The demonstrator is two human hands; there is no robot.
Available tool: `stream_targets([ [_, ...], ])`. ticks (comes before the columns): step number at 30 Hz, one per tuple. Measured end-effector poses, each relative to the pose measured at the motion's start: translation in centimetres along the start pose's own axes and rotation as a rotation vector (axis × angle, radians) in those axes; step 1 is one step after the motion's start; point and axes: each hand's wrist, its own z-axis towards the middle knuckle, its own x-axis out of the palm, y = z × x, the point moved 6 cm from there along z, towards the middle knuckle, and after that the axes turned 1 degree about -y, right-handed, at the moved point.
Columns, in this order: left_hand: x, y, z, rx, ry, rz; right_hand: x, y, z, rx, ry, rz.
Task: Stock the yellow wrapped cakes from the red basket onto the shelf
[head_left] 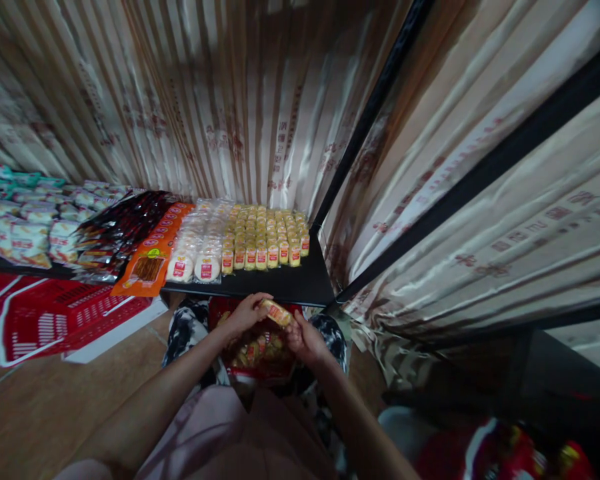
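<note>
The person beside me is holding a small yellow packet [277,312] in both hands, just in front of the shelf's near edge. The left hand [249,313] is gripping its upper left end with the fingertips, while the right hand [303,339] is pinching the opposite end, so the packet is slanting down toward the right. Below it, a red container [275,375] is sitting between the person's knees, with more yellow packets lying loose inside.

On the black shelf [310,280], rows of matching small packets [263,243] are standing close together toward the right end. White round packs [195,243] are lying just beside them, then orange packs [147,260], dark glossy packs [125,227] and plump white bags [27,233] farther left. Red baskets [75,313] are resting beneath the shelf's left part, and a pleated curtain [240,100] is hanging behind everything.
</note>
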Motion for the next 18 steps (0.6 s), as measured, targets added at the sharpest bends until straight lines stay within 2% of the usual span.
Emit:
stream_targets([
  [3, 0.5, -0.1, -0.4, -0.111, -0.011, -0.192, 1.0, 2.3, -1.0, 0.037, 0.033, 0.086],
  [6, 1.4, 0.3, -1.1, -0.194, -0.050, -0.325, 1.5, 4.0, -1.5, -0.018, 0.030, 0.118],
  [13, 3.0, 1.7, -2.1, -0.318, -0.152, -0.412, 1.6, 5.5, -1.3, -0.125, -0.097, 0.121],
  [18, 4.2, 1.0, -1.8, -0.342, -0.093, -0.440, 2.1, 7.4, -1.4, -0.220, -0.114, 0.055],
])
